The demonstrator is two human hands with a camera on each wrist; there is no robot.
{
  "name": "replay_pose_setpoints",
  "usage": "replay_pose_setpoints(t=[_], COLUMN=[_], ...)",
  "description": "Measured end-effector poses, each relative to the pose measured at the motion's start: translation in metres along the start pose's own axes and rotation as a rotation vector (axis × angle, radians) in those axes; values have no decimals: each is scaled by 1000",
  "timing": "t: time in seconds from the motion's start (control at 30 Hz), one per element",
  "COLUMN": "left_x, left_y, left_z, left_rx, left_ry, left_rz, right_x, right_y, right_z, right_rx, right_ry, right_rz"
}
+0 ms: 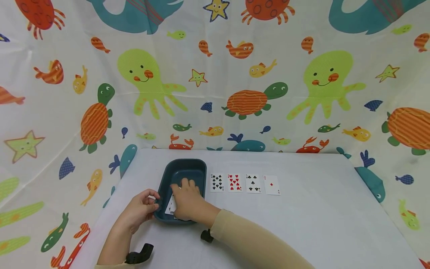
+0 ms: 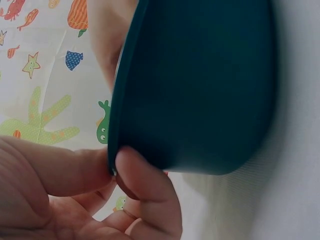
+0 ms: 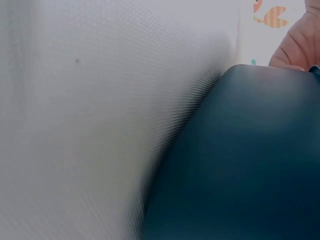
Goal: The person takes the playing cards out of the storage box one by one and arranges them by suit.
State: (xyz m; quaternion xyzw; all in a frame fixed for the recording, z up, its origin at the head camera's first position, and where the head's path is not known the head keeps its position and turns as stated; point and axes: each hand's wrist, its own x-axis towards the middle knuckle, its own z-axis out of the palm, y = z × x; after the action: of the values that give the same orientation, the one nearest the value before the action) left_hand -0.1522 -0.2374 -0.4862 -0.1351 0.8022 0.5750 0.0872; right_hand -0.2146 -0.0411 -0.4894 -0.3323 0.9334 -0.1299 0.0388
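A dark teal tray (image 1: pixel 184 169) sits on the white table, left of centre. My left hand (image 1: pixel 142 207) pinches the tray's near-left rim between thumb and fingers; the left wrist view shows this pinch (image 2: pixel 117 167) on the tray (image 2: pixel 200 85) up close. My right hand (image 1: pixel 185 196) is inside the tray, fingers bent down over playing cards (image 1: pixel 170 206), one of which sticks out under its thumb side. Beside the tray lie several face-up cards in a row: spades (image 1: pixel 217 182), hearts (image 1: pixel 234 182), clubs (image 1: pixel 253 184) and an ace of diamonds (image 1: pixel 271 185).
A white cloth covers the table (image 1: pixel 319 216). A sea-animal printed curtain (image 1: pixel 235 74) closes it in at the back and both sides. In the right wrist view only the tray's outer wall (image 3: pixel 240 165) and the cloth (image 3: pixel 75 125) show.
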Motion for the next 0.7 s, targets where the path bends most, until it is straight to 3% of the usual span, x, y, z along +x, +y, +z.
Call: replay_pose_setpoints(t=[0.3,0.7], left_x=[-2,-3], left_y=[2,4], left_z=[0,1], left_rx=[1,14], left_ry=[-2,4], left_rz=[3,-2], right_x=[3,8], right_y=[2,11], right_z=[3,-17], right_rx=[40,202], right_ry=[10,-25], right_rz=[-26,-44])
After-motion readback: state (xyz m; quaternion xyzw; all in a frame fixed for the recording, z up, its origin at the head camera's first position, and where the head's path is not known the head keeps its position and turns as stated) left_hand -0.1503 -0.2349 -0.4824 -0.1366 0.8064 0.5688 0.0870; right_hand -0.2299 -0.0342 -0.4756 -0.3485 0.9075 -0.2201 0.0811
